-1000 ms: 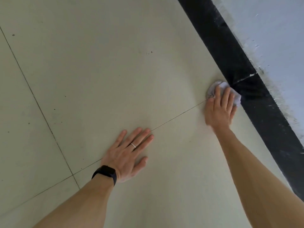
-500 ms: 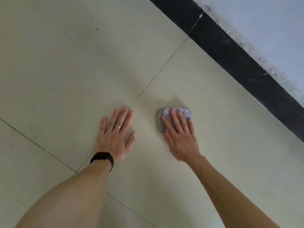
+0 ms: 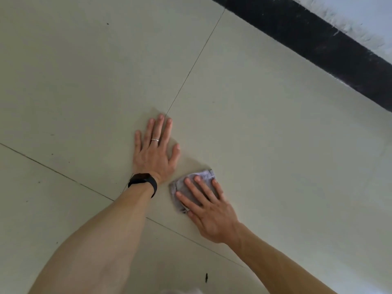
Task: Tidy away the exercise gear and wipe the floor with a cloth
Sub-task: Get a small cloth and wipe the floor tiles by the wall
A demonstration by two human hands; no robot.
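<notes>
A: Nearest first. Anything at 6 o'clock?

B: Small dark speck on the floor, between the two forearms. Looks not yet wiped.

A: Then the right hand?

B: At 5 o'clock from centre. Fingers straight and spread, flat on top of the cloth, pinning it to the tile. Nothing curled round it. Probably spread that way to push the whole wad evenly and stop it bunching.

A: Cloth itself?

B: Grey, crumpled, mostly under the fingers, peeking out at 11 and 12 o'clock of that hand. Just beside the left wrist; touching or not, cannot tell.

A: Left hand?

B: Near centre, palm down, fingers extended, holding nothing. Ring on one finger, black watch at the wrist. Fingertips reaching the grout line. Likely propping body weight during the reach.

A: Farther out?

B: Black skirting crossing from 12 to 3 o'clock, pale wall beyond it. No exercise gear in view.

A: Against half a second back?

B: Cloth and right hand then at 3 o'clock of the left fingers; now drawn back to 5 o'clock, by the wrist. A full second back, up against the skirting. Left hand planted throughout. Reads as a pull stroke toward the body, wiping well under way.
</notes>
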